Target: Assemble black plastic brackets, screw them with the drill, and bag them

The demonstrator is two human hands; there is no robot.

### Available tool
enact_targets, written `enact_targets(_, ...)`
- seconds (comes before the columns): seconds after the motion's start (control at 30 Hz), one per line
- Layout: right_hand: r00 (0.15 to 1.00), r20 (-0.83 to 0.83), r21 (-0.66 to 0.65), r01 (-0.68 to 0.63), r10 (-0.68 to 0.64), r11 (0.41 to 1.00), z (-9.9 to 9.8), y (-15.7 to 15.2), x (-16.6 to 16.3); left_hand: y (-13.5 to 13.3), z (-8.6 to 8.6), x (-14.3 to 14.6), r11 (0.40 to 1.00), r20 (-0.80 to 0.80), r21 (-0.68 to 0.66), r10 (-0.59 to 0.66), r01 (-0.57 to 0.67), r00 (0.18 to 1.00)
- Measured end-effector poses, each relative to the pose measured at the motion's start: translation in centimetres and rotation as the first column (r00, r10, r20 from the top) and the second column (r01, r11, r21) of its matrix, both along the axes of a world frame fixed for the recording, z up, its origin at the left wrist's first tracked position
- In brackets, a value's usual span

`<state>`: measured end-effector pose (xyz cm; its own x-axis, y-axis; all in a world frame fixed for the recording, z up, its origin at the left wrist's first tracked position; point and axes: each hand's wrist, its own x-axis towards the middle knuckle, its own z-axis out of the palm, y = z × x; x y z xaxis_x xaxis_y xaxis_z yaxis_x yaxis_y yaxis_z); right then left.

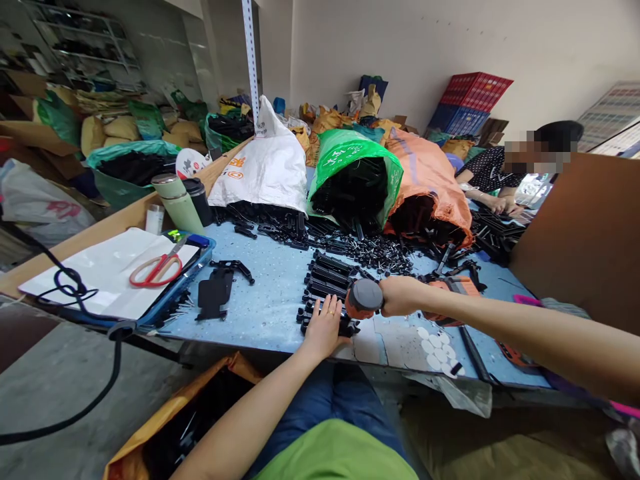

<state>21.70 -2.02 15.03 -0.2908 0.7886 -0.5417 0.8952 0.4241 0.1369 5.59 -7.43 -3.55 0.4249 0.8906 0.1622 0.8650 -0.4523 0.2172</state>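
Note:
My right hand (403, 296) is wrapped around an orange-and-black power drill (364, 298), its round dark rear end turned towards me. The drill's tip is hidden. My left hand (324, 327) lies flat, fingers stretched out, on the near end of a row of long black plastic parts (327, 270) at the table's front edge. Just behind the row, small black pieces and screws (383, 253) are heaped. To the left lie a flat black part (214, 297) and a curved black arm piece (240, 268).
A white sack (265, 167), green bag (350, 150) and orange sack (425, 173) stand across the back. Scissors (156, 269) rest on paper in a blue tray (207, 257). White discs (436, 348) lie right of my hands. A person (485, 170) sits behind a brown panel (580, 233).

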Motion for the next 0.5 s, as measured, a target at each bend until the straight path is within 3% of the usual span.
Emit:
enact_targets(0.13,0.992,0.033,-0.014,-0.123,0.124,0.992,0.4,-1.2,-0.2,-0.2,-0.2,0.0,1.0,-0.009,0.03,0.005,-0.005,1.0)
enact_targets(0.3,0.996,0.015,-0.041,-0.083,0.084,0.996,-0.9,-2.4,-0.1,-0.1,-0.2,0.1,0.998,-0.033,0.068,-0.012,0.015,0.999)
enact_targets(0.43,0.965,-0.244,-0.052,0.091,-0.101,0.994,-2.6,-3.9,3.8,0.0,-0.3,0.2,0.995,-0.053,0.095,-0.005,0.01,0.999)
enact_targets(0.5,0.846,-0.445,-0.179,0.238,-0.294,0.955,-3.5,-4.1,7.4,0.0,-0.4,0.3,0.995,-0.065,0.1,0.001,0.005,0.998)
